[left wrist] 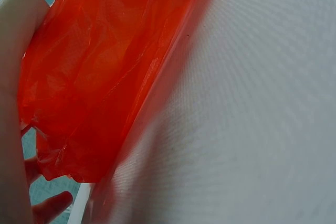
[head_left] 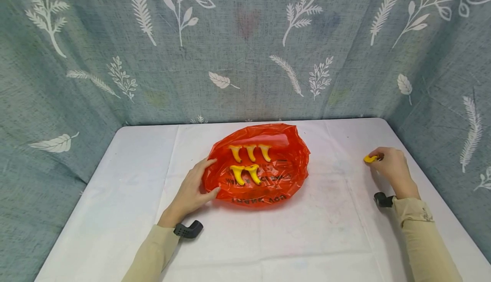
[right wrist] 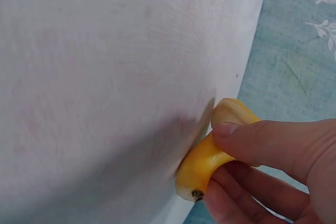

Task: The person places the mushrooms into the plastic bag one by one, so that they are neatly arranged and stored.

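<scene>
A translucent red plastic bag (head_left: 293, 158) with dark lettering lies spread in the middle of the table. Several yellow trumpet-shaped mushrooms (head_left: 253, 174) like chanterelles sit on it in two rows, stems toward the near side. My left hand (head_left: 189, 190) holds the bag's left end between thumb and fingers; the left wrist view shows the crumpled plastic bag (left wrist: 110, 66) close up beside the hand. Far to the right, my right hand (head_left: 391, 167) pinches another yellow mushroom (right wrist: 202, 169) between thumb and fingers, by the tabletop. Its curved stem has a dark tip.
A white cloth (head_left: 307, 239) covers the table. Grey-green curtains (head_left: 245, 60) with white leaf prints stand behind it and on both sides. The table's right edge (head_left: 429, 179) runs close past my right hand.
</scene>
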`<action>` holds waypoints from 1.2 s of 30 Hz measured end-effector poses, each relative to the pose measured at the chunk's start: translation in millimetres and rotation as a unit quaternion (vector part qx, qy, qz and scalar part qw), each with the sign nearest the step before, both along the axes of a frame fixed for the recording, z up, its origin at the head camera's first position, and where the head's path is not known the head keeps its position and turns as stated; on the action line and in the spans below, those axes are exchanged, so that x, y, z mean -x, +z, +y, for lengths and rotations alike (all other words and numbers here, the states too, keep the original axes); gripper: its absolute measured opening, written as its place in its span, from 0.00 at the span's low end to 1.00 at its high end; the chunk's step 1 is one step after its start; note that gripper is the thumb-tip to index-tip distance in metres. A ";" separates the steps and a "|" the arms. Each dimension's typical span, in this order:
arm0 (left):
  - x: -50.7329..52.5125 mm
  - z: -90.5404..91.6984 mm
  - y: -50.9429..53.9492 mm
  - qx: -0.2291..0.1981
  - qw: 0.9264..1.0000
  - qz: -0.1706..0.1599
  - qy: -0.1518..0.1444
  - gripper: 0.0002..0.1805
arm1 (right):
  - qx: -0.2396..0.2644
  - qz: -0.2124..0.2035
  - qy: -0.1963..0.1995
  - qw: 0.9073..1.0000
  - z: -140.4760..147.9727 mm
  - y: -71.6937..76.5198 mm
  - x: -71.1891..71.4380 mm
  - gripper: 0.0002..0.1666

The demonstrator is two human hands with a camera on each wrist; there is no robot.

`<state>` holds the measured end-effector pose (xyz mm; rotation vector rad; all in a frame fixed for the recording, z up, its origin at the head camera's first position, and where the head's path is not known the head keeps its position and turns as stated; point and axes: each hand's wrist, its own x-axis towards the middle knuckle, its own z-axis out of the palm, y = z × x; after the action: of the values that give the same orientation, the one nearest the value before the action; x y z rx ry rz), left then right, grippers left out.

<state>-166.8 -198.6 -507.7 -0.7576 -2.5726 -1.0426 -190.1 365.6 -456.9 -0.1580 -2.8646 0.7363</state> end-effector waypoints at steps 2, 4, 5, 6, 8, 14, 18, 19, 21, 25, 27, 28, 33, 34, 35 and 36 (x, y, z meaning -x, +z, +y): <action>-0.2 -0.2 0.0 0.001 1.000 0.000 0.000 0.43 | 0.001 -0.004 0.000 1.000 -0.1 0.0 0.2 0.12; -0.2 -0.6 -0.2 0.001 1.000 0.000 0.000 0.43 | 0.003 -0.004 -0.001 1.000 -0.4 0.4 0.5 0.12; -0.3 -0.7 -0.2 0.002 1.000 0.001 0.000 0.43 | 0.002 -0.002 0.001 1.000 -0.6 0.8 1.0 0.12; -0.4 -0.8 -0.1 0.002 1.000 0.001 0.000 0.43 | 0.001 0.002 0.003 1.000 -1.0 1.7 1.3 0.13; -0.5 -0.8 0.1 0.002 1.000 0.000 0.000 0.43 | -0.003 0.013 0.008 1.000 -2.2 4.3 2.0 0.12; -0.6 -0.5 0.3 0.002 1.000 -0.003 0.001 0.43 | -0.010 0.039 0.023 0.999 -9.6 17.5 1.1 0.10; -0.5 -0.4 0.6 0.000 1.000 -0.004 0.001 0.43 | -0.008 0.051 0.028 0.998 -15.5 27.6 -1.4 0.10; -0.5 -0.4 0.6 0.000 1.000 -0.005 0.001 0.43 | -0.005 0.053 0.029 0.998 -17.1 30.1 -2.2 0.11; -0.5 -0.3 0.7 -0.001 1.000 -0.004 0.000 0.43 | 0.002 0.059 0.031 0.998 -20.5 35.5 -4.0 0.11; -0.5 0.0 0.3 -0.001 1.000 -0.001 -0.001 0.43 | 0.021 0.059 0.029 0.998 -28.6 47.2 -7.6 0.13; -0.3 -0.1 -0.1 0.000 1.000 -0.001 0.000 0.43 | 0.028 0.054 0.024 0.998 -32.8 52.5 -9.1 0.13; 0.0 -0.2 -0.6 0.000 1.000 0.000 0.001 0.43 | 0.032 0.051 0.022 0.998 -34.7 54.9 -9.7 0.13; 0.4 -0.2 -1.3 0.000 1.000 0.002 0.002 0.43 | 0.052 0.050 0.022 0.997 -41.1 63.1 -13.6 0.14; 0.4 -0.2 -1.3 0.001 1.000 0.002 0.002 0.43 | 0.055 0.050 0.023 0.997 -42.3 64.4 -14.5 0.14; 0.2 0.0 -0.9 0.000 1.000 0.002 0.002 0.43 | 0.057 0.051 0.024 0.997 -43.6 65.7 -15.3 0.14; 0.1 0.1 -0.5 0.000 1.000 0.001 0.002 0.43 | 0.059 0.052 0.024 0.997 -44.9 67.0 -16.2 0.15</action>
<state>-166.9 -198.6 -508.2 -0.7542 -2.5713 -1.0394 -173.9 320.7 -389.9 -0.0640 -2.7363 0.8961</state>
